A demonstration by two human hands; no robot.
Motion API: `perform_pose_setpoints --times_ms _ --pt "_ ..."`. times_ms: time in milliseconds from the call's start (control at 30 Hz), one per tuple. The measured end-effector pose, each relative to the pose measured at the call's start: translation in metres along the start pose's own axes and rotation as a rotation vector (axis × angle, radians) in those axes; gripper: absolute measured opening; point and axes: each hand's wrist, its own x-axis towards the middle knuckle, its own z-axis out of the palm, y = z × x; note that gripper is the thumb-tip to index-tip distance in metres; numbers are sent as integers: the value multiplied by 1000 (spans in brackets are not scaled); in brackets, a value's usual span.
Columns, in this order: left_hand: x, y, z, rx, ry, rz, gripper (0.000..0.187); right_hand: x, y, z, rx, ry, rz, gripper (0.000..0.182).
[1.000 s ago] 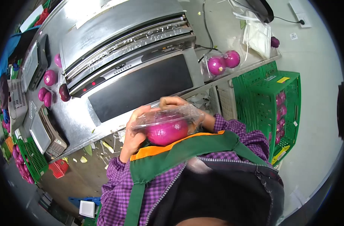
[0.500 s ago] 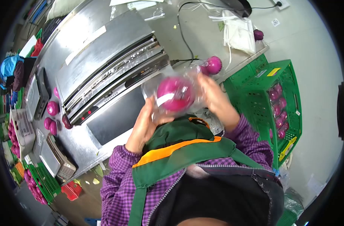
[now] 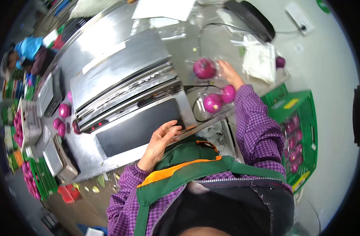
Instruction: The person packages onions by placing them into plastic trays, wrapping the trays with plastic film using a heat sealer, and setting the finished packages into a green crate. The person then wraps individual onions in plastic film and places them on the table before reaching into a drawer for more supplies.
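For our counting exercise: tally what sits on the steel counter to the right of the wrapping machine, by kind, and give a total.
Wrapped purple onions: 3, one at the right hand and two side by side nearer the person
Small loose purple onion: 1
White bag stack: 1
Total: 5

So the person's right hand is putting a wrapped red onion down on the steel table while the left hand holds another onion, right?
Not quite. In the head view the left hand holds nothing; it rests open at the edge of the black sealer plate. The right hand is indeed at the wrapped red onion on the steel table.
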Motion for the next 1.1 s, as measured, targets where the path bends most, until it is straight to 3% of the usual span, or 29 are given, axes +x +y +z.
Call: perform_pose_setpoints --times_ms 67,100,200,233,300,333,467,533,633,700,800,867,900,967,1000,1033,1100 --pt "-4 2 -11 92 59 26 41 1 -6 10 -249 10 -85 46" --pt "-9 1 -20 69 63 53 41 10 -10 4 -541 -3 -125 47" --pt "-28 4 -52 27 168 134 42 29 5 -16 -518 179 -188 48" --pt "-37 8 -65 -10 242 175 40 44 12 -34 -628 224 -356 45" --pt "-55 18 -99 -57 456 342 36 43 -4 -41 -480 318 -303 40" --pt "-66 25 -121 -83 565 406 35 7 -40 -6 -242 325 -252 38" --pt "-100 28 -229 -313 960 636 31 -73 -121 117 23 290 -415 29" --pt "-106 26 -287 -194 1230 706 33 -98 -141 180 39 192 -461 27" --pt "-104 27 -371 -212 1465 655 40 -150 -166 293 -11 -8 -524 23" --pt "-94 26 -423 -255 1484 581 40 -188 -172 368 -137 -205 -543 18" --pt "-89 35 -468 -291 1375 408 40 -236 -159 458 -163 -611 -339 17" --pt "-88 31 -483 -281 1260 405 36 -257 -145 513 -252 -820 -227 22" --pt "-87 30 -480 -176 1238 466 31 -259 -128 538 -252 -897 -273 26" --pt "-85 20 -478 -14 1212 539 26 -263 -105 587 -291 -927 -340 32" --pt "-88 21 -469 -77 1204 578 24 -259 -93 611 -426 -905 -490 42" --pt "-91 18 -462 -74 1216 593 23 -259 -90 633 -546 -890 -495 58" --pt "-94 9 -453 -136 1230 607 22 -244 -51 677 -754 -697 -797 75"
